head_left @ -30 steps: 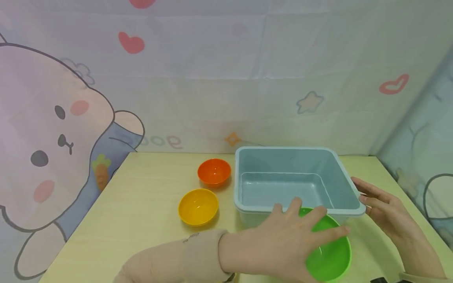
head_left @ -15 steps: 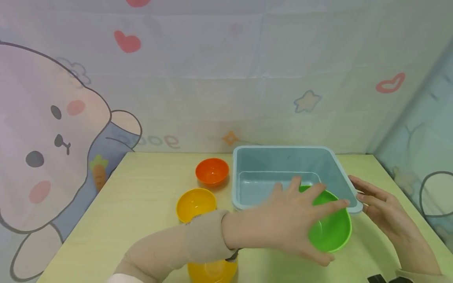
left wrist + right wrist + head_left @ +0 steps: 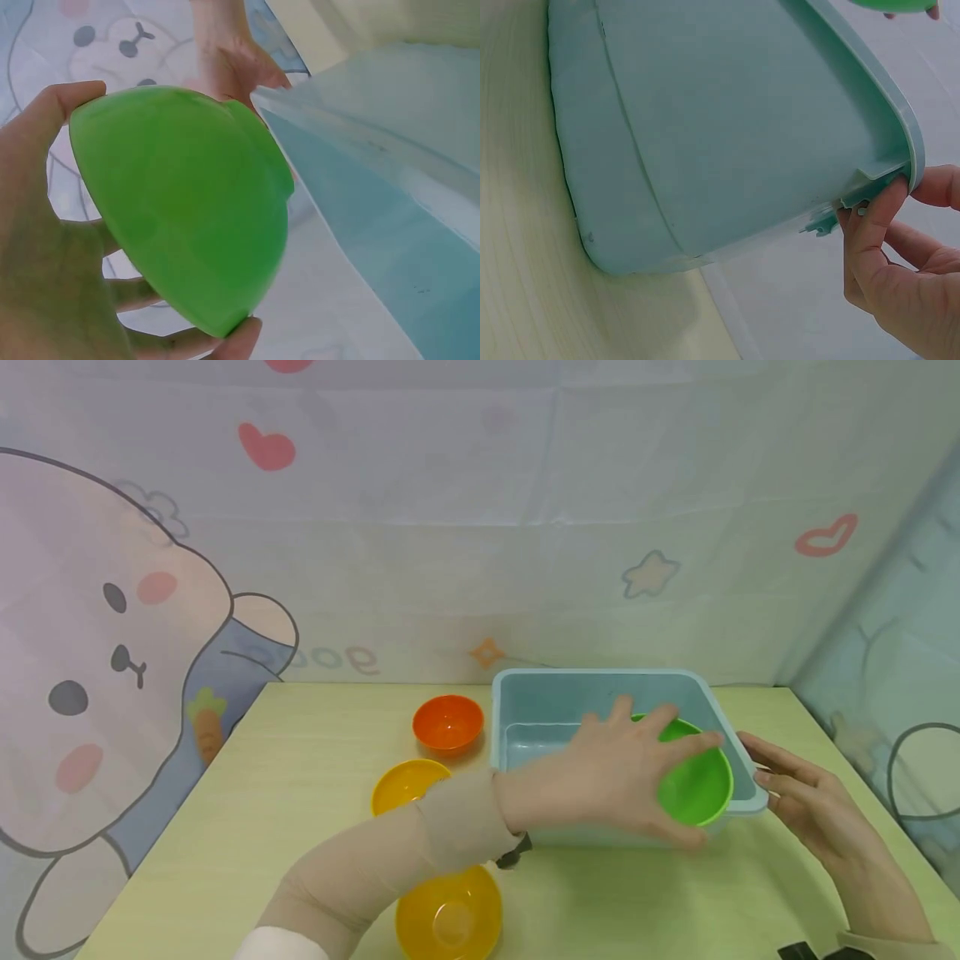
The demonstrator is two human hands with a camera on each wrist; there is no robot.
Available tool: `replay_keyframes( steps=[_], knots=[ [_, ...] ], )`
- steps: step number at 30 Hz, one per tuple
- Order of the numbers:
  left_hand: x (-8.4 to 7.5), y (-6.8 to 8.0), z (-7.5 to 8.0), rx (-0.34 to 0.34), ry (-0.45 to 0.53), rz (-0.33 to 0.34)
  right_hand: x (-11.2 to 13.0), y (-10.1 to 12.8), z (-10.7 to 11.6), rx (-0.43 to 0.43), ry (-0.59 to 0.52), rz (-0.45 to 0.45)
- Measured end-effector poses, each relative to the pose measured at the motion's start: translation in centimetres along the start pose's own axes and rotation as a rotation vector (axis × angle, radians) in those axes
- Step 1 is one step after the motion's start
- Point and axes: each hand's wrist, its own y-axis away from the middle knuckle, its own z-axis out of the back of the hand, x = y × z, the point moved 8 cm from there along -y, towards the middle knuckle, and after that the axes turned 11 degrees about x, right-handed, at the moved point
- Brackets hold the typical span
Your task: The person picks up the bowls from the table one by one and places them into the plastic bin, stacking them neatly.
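My left hand (image 3: 618, 768) spans the green bowl (image 3: 697, 785) with fingers spread, gripping it by the rim over the front right part of the light blue basin (image 3: 570, 689). Tilted on its side, the bowl (image 3: 187, 202) shows its rounded outside in the left wrist view, thumb at one edge and fingertips at the opposite one. At the basin's right front corner, my right hand (image 3: 825, 827) holds the rim. The right wrist view shows thumb and fingers of the right hand (image 3: 907, 277) pinching the lip of the basin (image 3: 727, 135).
Left of the basin sits an orange bowl (image 3: 447, 727) at the back. A yellow bowl (image 3: 401, 785) stands in front of it, partly behind the left sleeve (image 3: 457, 818). Another yellow bowl (image 3: 450, 918) lies nearer the table's front. A printed cloth (image 3: 450, 527) hangs behind the table (image 3: 300, 760).
My left hand has carried the green bowl up and away from me, from in front of the basin to over its front rim. The right hand keeps its place at the corner.
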Motion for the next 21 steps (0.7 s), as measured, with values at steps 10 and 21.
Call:
replay_keyframes(
  steps=[10,21],
  knots=[
    [1.1,-2.4,0.0,0.037,-0.018,0.018,-0.2,0.3,0.5,-0.014,-0.004,-0.014],
    [1.9,-4.4,-0.5,0.047,-0.029,0.013,-0.2,0.5,0.6,-0.009,-0.007,-0.002]
  ],
)
